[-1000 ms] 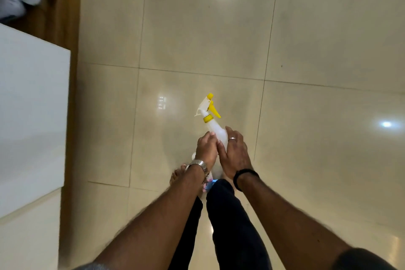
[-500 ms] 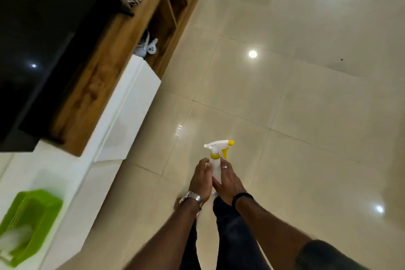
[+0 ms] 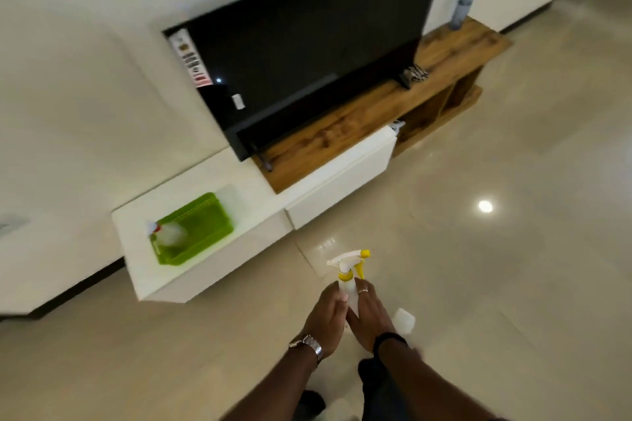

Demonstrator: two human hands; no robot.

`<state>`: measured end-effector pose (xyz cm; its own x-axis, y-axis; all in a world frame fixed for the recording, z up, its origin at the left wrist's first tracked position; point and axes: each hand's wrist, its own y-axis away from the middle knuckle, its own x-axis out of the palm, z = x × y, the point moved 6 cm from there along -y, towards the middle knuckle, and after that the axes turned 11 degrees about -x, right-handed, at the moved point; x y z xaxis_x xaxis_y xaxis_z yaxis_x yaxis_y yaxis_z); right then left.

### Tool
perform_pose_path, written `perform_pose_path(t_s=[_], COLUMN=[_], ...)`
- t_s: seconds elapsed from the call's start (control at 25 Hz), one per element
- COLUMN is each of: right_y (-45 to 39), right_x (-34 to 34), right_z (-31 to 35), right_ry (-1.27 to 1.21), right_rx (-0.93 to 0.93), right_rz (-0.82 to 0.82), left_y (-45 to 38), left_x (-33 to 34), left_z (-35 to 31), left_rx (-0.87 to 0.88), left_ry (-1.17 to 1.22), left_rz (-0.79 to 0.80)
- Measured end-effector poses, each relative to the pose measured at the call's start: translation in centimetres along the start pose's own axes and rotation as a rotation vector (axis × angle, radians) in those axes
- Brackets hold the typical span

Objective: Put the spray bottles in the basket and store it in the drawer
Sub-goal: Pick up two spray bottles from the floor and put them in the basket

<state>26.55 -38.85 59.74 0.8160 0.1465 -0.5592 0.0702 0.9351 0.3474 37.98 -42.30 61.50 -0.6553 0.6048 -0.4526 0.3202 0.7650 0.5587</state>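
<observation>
I hold a white spray bottle with a yellow trigger and collar [image 3: 348,272] upright in front of me, with my left hand [image 3: 326,316] and my right hand [image 3: 369,314] both wrapped around its body. A green plastic basket [image 3: 205,232] stands on the white low cabinet [image 3: 191,270] to the left and farther away. Inside it lies another white spray bottle with a red collar [image 3: 167,232], blurred. The bottle's lower part is hidden by my hands.
A black television [image 3: 307,44] stands on a wooden unit [image 3: 376,120] behind a white drawer front [image 3: 342,178]. A grey-blue tall bottle [image 3: 464,2] stands at the unit's far right end. Glossy tiled floor [image 3: 496,284] spreads right and near me.
My view has swung up and left from the floor, bringing the television, the cabinet and the green basket into sight. Both hands still grip the bottle, now upright.
</observation>
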Motion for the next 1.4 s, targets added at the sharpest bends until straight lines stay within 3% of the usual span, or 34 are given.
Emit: perform_pose_path(t_s=[0.4,0.6,0.8,1.16,1.4], right_y=[-4.6,-9.4,-16.2,-33.7,-41.6], right_x=[14.6,17.6,20.0,25.3,30.1], right_z=[20.6,25.5,27.3,27.3,24.5], right_ry=[0.077,0.163,0.301,0.272,0.233], right_rx=[-0.307,-0.368,-0.364,-0.337,-0.301], right_rz=[0.222,0.291,0.353,0.457,0.393], left_y=[6.8,5.1,0.8,-13.4,-22.0], left_x=[-19.8,-25.8,-30.0,-36.7,-38.7], left_z=[12.2,14.1,15.7,20.3,23.6], left_rx=[0.036,-0.023,-0.166,-0.362,-0.405], left_ry=[0.119,0.13,0.136,0.131,0.24], left_rz=[-0.387,-0.441,-0.426,-0.365,-0.364])
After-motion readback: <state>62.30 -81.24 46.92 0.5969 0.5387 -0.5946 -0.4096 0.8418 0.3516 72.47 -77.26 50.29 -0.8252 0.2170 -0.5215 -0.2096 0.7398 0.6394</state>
